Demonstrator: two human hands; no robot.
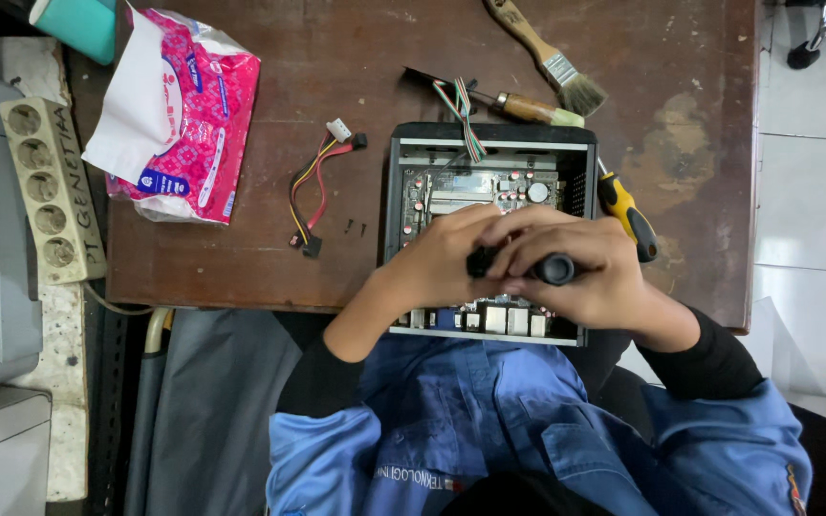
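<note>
An open black computer case (489, 136) with a circuit board (475, 191) inside lies on the brown wooden table (336, 76). Both hands hover over the board's near half. My right hand (590, 272) grips a black tool with a round handle (554, 268). My left hand (437, 258) pinches the tool's front end (481, 260) with its fingertips. The board under the hands is hidden. A striped ribbon of wires (464, 110) runs out of the case's far edge.
A yellow-handled screwdriver (626, 215) lies right of the case. A paintbrush (547, 57) and a wooden-handled tool (528, 108) lie beyond it. Loose coloured cables (317, 182), two small screws (356, 227), a pink tissue pack (179, 110) and a power strip (50, 186) sit left.
</note>
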